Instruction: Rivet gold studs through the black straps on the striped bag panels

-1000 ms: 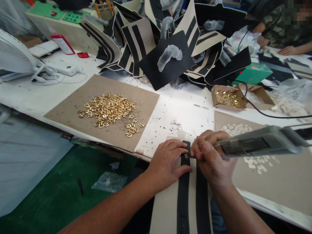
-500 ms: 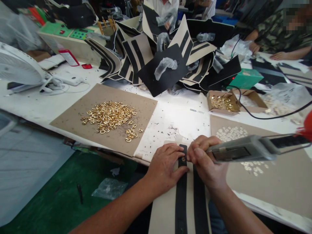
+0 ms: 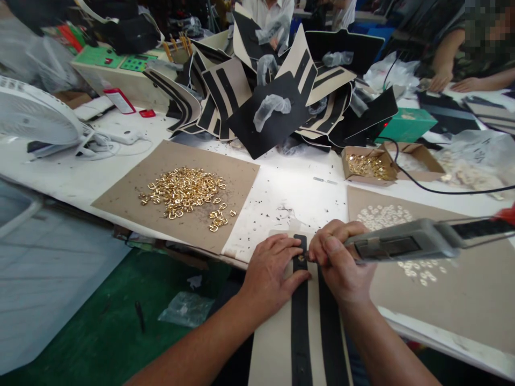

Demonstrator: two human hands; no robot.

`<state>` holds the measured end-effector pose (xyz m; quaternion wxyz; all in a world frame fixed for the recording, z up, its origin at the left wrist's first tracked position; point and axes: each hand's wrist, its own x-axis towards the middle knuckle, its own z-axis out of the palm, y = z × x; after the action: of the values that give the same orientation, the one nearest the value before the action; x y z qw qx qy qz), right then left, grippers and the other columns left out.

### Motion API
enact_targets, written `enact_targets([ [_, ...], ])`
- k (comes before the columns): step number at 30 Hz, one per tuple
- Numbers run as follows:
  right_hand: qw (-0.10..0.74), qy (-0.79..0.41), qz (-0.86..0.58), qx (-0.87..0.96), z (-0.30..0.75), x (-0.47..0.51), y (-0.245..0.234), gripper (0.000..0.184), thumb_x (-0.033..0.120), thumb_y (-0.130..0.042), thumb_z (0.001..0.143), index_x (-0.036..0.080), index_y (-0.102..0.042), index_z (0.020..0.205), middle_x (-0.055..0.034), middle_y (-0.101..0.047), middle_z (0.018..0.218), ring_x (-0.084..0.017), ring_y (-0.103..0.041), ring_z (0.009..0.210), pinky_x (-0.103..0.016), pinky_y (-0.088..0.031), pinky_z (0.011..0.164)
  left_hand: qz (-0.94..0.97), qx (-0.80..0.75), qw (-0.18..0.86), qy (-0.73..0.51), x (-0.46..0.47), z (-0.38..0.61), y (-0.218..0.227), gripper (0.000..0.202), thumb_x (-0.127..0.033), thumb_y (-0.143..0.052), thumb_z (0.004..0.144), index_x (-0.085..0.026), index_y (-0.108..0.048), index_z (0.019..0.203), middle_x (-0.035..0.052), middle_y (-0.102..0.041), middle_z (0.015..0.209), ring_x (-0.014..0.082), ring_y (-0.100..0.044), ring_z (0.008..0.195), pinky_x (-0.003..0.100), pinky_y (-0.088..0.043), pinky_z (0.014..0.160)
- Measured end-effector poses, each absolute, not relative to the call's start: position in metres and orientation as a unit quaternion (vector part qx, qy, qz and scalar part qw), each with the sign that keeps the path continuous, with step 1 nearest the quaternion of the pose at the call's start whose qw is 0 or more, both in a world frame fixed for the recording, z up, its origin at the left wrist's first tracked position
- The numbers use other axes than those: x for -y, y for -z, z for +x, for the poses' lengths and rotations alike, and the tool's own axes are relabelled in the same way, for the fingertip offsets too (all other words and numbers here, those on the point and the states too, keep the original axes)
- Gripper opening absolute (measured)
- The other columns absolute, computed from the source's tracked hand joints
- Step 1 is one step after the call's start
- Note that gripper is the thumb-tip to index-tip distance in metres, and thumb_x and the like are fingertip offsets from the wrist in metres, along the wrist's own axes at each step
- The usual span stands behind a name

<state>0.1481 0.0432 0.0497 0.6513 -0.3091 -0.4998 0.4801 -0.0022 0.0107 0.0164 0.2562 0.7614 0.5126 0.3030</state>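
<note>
as before, both hands on striped panel

A long white table fills the room. Under its near edge the floor is green. At the table's far left end sits a white fan. Bright light shines on the middle of the table.

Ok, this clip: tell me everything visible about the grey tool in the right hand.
The grey tool is a long, boxy handheld body, plastic by its look, with a dark recessed panel on its side. It lies nearly level, its tip end hidden in the right hand, aimed at the black strap that the left hand presses flat. Its far end joins a darker section with a red part at the frame edge.
</note>
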Motion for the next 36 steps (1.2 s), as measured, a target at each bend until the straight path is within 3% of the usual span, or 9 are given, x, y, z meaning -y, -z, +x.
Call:
enact_targets([
  [13, 0.606, -0.503, -0.292, 0.543, 0.150, -0.052, -0.046, 0.020, 0.020, -0.068, 0.093, 0.022, -0.053, 0.080, 0.0017, -0.055, 0.073, -0.014, -0.055, 0.064, -0.029, -0.046, 0.057, 0.761, -0.508, 0.266, -0.303, -0.011, 0.000, -0.018, 0.041, -0.037, -0.078, 0.085, -0.032, -0.066, 0.124, -0.0021, -0.068, 0.135, 0.0254, -0.052, 0.134, 0.048, -0.039, 0.117],
  [22, 0.680, -0.344, -0.340, 0.551, 0.146, -0.030, -0.039, 0.017, 0.016, -0.069, 0.091, 0.023, -0.054, 0.087, 0.0013, -0.057, 0.075, -0.017, -0.059, 0.066, -0.034, -0.050, 0.063, 0.752, -0.525, 0.248, -0.312, -0.008, 0.005, -0.016, 0.034, -0.035, -0.077, 0.085, -0.026, -0.070, 0.118, 0.0020, -0.068, 0.135, 0.0267, -0.052, 0.133, 0.049, -0.042, 0.115],
  [32, 0.639, -0.396, -0.335, 0.568, 0.139, -0.041, -0.045, 0.018, 0.021, -0.071, 0.089, 0.023, -0.054, 0.083, 0.0015, -0.056, 0.074, -0.018, -0.060, 0.068, -0.032, -0.050, 0.059, 0.774, -0.484, 0.259, -0.317, -0.015, -0.003, -0.008, 0.041, -0.042, -0.072, 0.089, -0.028, -0.066, 0.127, 0.0002, -0.068, 0.137, 0.0266, -0.052, 0.137, 0.049, -0.036, 0.122],
  [36, 0.595, -0.425, -0.344, 0.589, 0.140, -0.048, -0.047, 0.019, 0.023, -0.073, 0.088, 0.021, -0.055, 0.080, 0.0017, -0.058, 0.070, -0.016, -0.056, 0.061, -0.030, -0.048, 0.056, 0.776, -0.473, 0.261, -0.326, -0.017, -0.003, -0.007, 0.037, -0.042, -0.074, 0.088, -0.027, -0.068, 0.122, 0.0013, -0.068, 0.135, 0.0284, -0.052, 0.136, 0.050, -0.037, 0.120],
])
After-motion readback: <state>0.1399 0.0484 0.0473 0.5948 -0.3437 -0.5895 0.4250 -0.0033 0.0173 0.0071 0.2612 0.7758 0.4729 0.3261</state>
